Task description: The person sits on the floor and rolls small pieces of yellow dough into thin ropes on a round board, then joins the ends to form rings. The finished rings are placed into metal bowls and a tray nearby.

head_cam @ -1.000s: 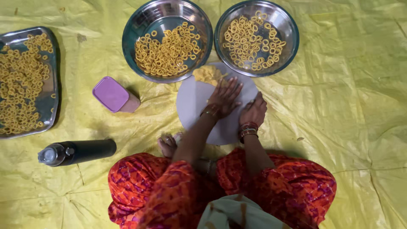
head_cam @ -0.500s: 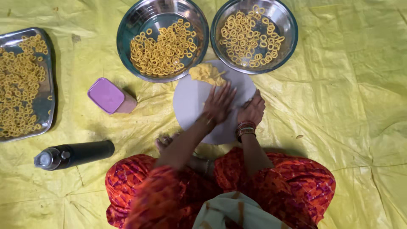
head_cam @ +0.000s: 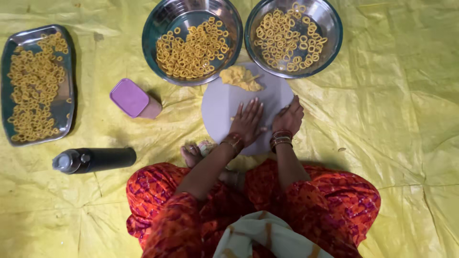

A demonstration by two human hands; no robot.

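Both hands have slid back toward the body since the earlier frames, off the board's middle to its near half. Nearest lies the lap in orange-red patterned cloth, a bare foot [head_cam: 191, 154] beside it. Just beyond, the left hand [head_cam: 247, 122] lies flat, palm down, fingers spread and pointing away, pressed on the round pale grey board [head_cam: 217, 107]; whether a strip of dough sits under it cannot be told. The right hand [head_cam: 288, 117] rests beside it, fingers curled loosely together on the board, holding nothing visible. Straight ahead of the left hand, at the board's far edge, sits the lump of yellow dough [head_cam: 240, 78], nearer to the left hand than to the right. Beyond stand two round steel bowls of yellow dough rings, left [head_cam: 162, 19] and right [head_cam: 334, 24].
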